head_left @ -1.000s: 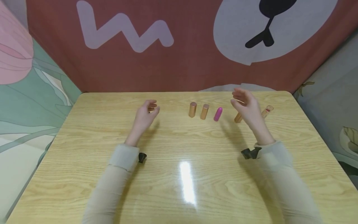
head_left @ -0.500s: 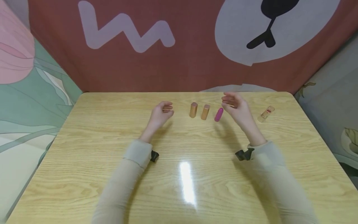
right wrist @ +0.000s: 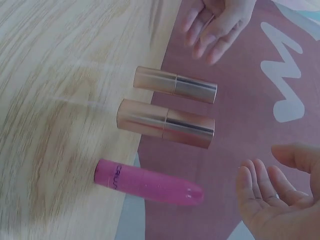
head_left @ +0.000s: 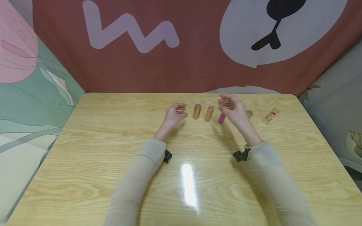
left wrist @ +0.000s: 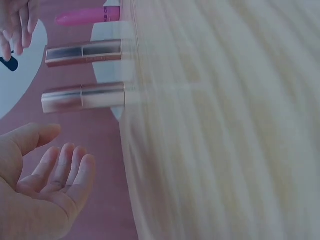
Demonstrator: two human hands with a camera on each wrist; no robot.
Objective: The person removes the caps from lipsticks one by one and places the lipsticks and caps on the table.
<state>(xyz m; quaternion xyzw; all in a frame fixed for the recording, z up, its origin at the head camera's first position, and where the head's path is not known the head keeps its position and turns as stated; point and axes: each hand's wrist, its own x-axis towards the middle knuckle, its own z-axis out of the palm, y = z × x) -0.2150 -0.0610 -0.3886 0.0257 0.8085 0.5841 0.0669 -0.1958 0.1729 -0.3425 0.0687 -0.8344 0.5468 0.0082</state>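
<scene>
My left hand (head_left: 174,114) hovers just left of a gold lipstick tube (head_left: 197,111), its fingers loosely bent and holding nothing. A second gold lipstick tube (head_left: 209,113) stands upright beside the first; both show capped in the right wrist view. To their right stands a magenta lipstick tube (right wrist: 149,184) with dark lettering near its base. Over its upper part in the head view hangs my right hand (head_left: 233,110), relaxed, with nothing in it. The wrist views show a gap between each hand's thumb and fingers.
Partly hidden behind the right hand is another gold tube (head_left: 249,113). Farther right stands a clear tube (head_left: 270,116) with a reddish part inside. All stand in a row near the back of the wooden table (head_left: 93,135), before a red printed cloth (head_left: 192,72).
My left hand has moved right, up to the leftmost gold tube. The right hand has moved left, from over the farther gold tube to the magenta one. The tubes have stayed in place.
</scene>
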